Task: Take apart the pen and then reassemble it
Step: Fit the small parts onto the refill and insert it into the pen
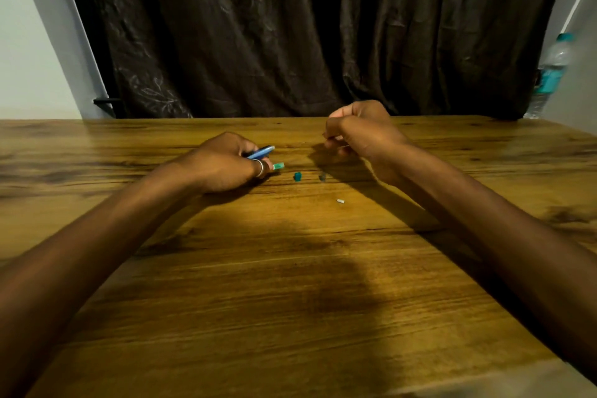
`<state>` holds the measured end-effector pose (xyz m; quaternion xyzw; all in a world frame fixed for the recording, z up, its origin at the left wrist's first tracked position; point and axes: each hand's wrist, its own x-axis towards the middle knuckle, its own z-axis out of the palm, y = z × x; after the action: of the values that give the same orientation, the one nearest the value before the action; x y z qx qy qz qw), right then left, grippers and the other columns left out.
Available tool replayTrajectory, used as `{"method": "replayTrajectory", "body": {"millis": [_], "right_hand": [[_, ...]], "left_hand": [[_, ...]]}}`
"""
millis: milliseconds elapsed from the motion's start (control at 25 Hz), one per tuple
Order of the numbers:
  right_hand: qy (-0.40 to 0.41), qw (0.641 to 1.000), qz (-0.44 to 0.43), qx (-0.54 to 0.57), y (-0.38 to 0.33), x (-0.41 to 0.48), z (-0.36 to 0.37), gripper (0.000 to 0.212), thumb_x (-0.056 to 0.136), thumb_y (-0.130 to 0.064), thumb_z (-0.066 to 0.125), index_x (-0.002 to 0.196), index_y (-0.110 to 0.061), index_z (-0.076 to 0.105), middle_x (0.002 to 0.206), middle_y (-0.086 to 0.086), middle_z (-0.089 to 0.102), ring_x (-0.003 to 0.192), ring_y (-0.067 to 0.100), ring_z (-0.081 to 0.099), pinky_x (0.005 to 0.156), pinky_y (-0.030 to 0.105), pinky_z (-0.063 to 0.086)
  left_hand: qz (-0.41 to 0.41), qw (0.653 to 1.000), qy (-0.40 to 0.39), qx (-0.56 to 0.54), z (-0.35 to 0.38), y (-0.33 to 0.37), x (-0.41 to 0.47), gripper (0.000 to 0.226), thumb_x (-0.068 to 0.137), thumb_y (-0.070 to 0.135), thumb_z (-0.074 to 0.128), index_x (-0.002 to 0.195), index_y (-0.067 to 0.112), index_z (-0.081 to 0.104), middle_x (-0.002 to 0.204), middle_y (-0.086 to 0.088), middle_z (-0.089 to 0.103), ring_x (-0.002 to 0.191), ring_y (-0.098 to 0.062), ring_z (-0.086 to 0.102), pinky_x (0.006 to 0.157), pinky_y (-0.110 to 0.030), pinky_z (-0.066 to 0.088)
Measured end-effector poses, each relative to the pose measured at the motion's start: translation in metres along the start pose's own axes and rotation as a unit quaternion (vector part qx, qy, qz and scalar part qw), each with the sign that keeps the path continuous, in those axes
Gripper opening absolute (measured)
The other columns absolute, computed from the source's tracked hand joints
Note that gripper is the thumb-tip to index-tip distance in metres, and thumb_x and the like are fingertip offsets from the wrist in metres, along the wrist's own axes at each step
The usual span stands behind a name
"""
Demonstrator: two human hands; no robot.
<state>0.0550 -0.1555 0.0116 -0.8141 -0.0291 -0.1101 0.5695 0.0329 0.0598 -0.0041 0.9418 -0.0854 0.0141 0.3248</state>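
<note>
blue pen barrel [261, 152] lying in left hand [223, 163], fingers curling round it | light green piece [278, 166] poking out beside that hand | right hand [361, 132] hovering with fingers pinching something thin, unclear what | teal cap [297, 176], grey piece [322, 176], white piece [340, 201] resting apart on wooden table [258, 284]

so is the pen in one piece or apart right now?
Apart. Left hand holds the blue barrel; a teal piece and a small white piece lie loose on the table.
</note>
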Motion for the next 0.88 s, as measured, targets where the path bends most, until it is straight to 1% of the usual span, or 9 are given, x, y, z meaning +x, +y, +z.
{"method": "replayTrajectory", "body": {"millis": [80, 240, 320, 440, 560, 680, 800, 880], "right_hand": [[0.019, 1.0, -0.005, -0.009, 0.001, 0.004, -0.004, 0.013, 0.079, -0.004, 0.062, 0.073, -0.013, 0.068, 0.073, 0.01, 0.07, 0.071, 0.017, 0.067, 0.055, 0.026, 0.047], [0.014, 1.0, -0.004, -0.005, 0.003, 0.007, -0.004, 0.015, 0.08, -0.005, 0.062, 0.071, -0.016, 0.067, 0.073, 0.008, 0.071, 0.071, 0.015, 0.069, 0.055, 0.025, 0.047], [0.005, 1.0, -0.003, -0.006, 0.004, 0.008, -0.004, 0.014, 0.08, -0.006, 0.064, 0.073, -0.017, 0.068, 0.073, 0.005, 0.072, 0.07, 0.013, 0.07, 0.055, 0.024, 0.048], [-0.008, 1.0, -0.007, -0.008, 0.006, 0.01, -0.006, 0.012, 0.081, -0.006, 0.065, 0.076, -0.016, 0.07, 0.068, 0.002, 0.072, 0.063, 0.006, 0.07, 0.053, 0.021, 0.05], [-0.015, 1.0, -0.007, -0.006, 0.007, 0.012, -0.007, 0.013, 0.082, -0.006, 0.065, 0.076, -0.016, 0.071, 0.065, 0.0, 0.072, 0.061, 0.006, 0.07, 0.05, 0.019, 0.051], [-0.02, 1.0, -0.009, -0.001, 0.007, 0.012, -0.007, 0.012, 0.082, -0.007, 0.065, 0.078, -0.017, 0.071, 0.067, 0.0, 0.073, 0.063, 0.006, 0.07, 0.05, 0.019, 0.051], [-0.022, 1.0, -0.01, 0.006, 0.007, 0.011, -0.006, 0.012, 0.083, -0.007, 0.065, 0.08, -0.018, 0.069, 0.071, 0.001, 0.074, 0.065, 0.007, 0.071, 0.051, 0.02, 0.051], [-0.022, 1.0, -0.011, 0.009, 0.007, 0.01, -0.006, 0.012, 0.083, -0.006, 0.065, 0.08, -0.018, 0.068, 0.074, 0.003, 0.074, 0.066, 0.008, 0.071, 0.053, 0.021, 0.052]], "left_hand": [[0.003, 0.999, -0.015, 0.031, 0.002, 0.001, 0.0, 0.022, 0.092, 0.043, 0.066, 0.088, 0.022, 0.074, 0.076, 0.001, 0.069, 0.07, -0.013, 0.06, 0.059, -0.028, 0.042], [0.027, 0.997, -0.029, 0.07, 0.005, 0.002, -0.002, 0.021, 0.093, 0.041, 0.065, 0.094, 0.022, 0.074, 0.086, -0.002, 0.071, 0.083, -0.018, 0.064, 0.069, -0.033, 0.047], [0.037, 0.997, -0.028, 0.066, 0.007, 0.002, -0.003, 0.017, 0.093, 0.04, 0.066, 0.096, 0.025, 0.073, 0.085, -0.001, 0.07, 0.081, -0.018, 0.064, 0.066, -0.033, 0.047], [0.043, 0.997, -0.027, 0.05, 0.01, 0.002, -0.005, 0.014, 0.093, 0.039, 0.066, 0.096, 0.027, 0.072, 0.08, 0.0, 0.071, 0.072, -0.015, 0.064, 0.059, -0.03, 0.047], [0.05, 0.998, -0.012, 0.043, 0.011, 0.0, -0.004, 0.013, 0.093, 0.039, 0.066, 0.095, 0.028, 0.072, 0.078, 0.001, 0.072, 0.07, -0.014, 0.065, 0.058, -0.031, 0.049], [0.059, 0.997, 0.009, 0.041, 0.011, 0.0, -0.003, 0.011, 0.091, 0.034, 0.069, 0.1, 0.028, 0.072, 0.085, 0.005, 0.072, 0.079, -0.012, 0.067, 0.065, -0.033, 0.054], [0.066, 0.997, 0.011, 0.03, 0.012, -0.001, -0.003, 0.013, 0.088, 0.033, 0.073, 0.101, 0.029, 0.073, 0.086, 0.01, 0.071, 0.081, -0.008, 0.066, 0.061, -0.026, 0.047], [0.071, 0.997, 0.006, 0.022, 0.01, -0.001, -0.004, 0.017, 0.085, 0.037, 0.075, 0.1, 0.029, 0.073, 0.086, 0.011, 0.072, 0.083, -0.009, 0.067, 0.063, -0.026, 0.048]]}}
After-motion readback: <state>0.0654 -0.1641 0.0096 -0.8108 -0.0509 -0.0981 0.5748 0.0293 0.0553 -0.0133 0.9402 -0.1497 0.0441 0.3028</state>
